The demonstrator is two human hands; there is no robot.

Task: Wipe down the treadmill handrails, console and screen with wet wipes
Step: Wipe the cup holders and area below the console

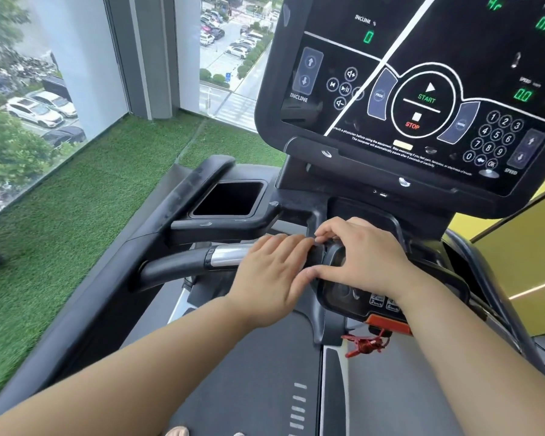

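Observation:
The treadmill's big black console screen [422,73] fills the upper right, with lit green digits and START and STOP buttons. Below it a black front handlebar [177,264] with a chrome sensor band [227,254] runs leftward from a small lower control panel [346,294]. My left hand [271,272] lies over the handlebar just right of the chrome band, fingers curled over the bar. My right hand [365,256] arches over the top of the lower control panel, thumb spread and touching my left hand. No wet wipe shows in either hand.
A black cup holder [230,198] sits left of the console post. A red safety clip [364,344] hangs under the lower panel. The left side rail [76,309] borders green artificial grass [76,215] by a floor-length window [29,73]. A yellow wall [516,262] stands at right.

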